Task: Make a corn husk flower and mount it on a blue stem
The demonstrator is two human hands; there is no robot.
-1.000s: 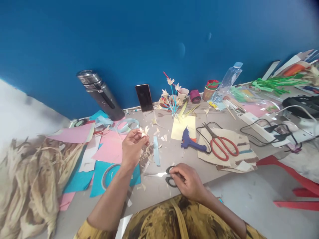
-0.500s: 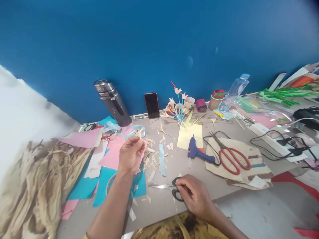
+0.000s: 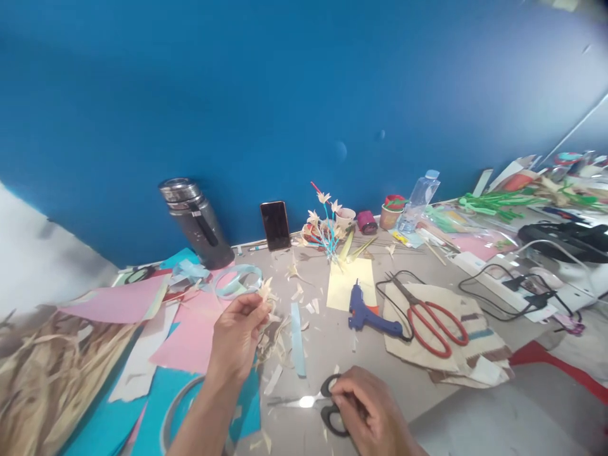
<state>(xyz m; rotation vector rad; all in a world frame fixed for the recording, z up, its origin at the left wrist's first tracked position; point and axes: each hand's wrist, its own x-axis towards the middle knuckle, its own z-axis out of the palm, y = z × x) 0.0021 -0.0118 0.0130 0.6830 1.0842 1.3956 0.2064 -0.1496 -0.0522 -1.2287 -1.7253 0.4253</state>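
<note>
Two things are sitting in my hands: a small cream flower (image 3: pixel 264 290) and the black scissors (image 3: pixel 319 404). I am pinching the flower between the thumb and fingertips of my left hand (image 3: pixel 236 339), holding it up above the pink paper (image 3: pixel 194 332) and the litter of cream scraps (image 3: pixel 278 332). My right hand (image 3: pixel 368 415) is closing over the scissors' black loops, with the blades lying flat on the table (image 3: pixel 327 354) and pointing left; whether my fingers are through the loops I cannot tell. My hands are staying apart, the left one up and ahead, the right one low by the near edge.

Just beyond the scraps a pale blue strip (image 3: pixel 297 339) is lying on the table. To its right the blue glue gun (image 3: pixel 368 313) is resting below a yellow sheet (image 3: pixel 346 284), and red scissors (image 3: pixel 430 316) are lying on a woven mat (image 3: pixel 468 354). Near the blue wall a flask (image 3: pixel 194 223), a phone (image 3: pixel 275 225) and a bunch of finished flowers (image 3: pixel 325 221) are standing. At my left, teal paper (image 3: pixel 104 424) and a heap of dry husks (image 3: pixel 42 380) are spreading out. A white power strip (image 3: pixel 498 282) with black cords is lying far right.
</note>
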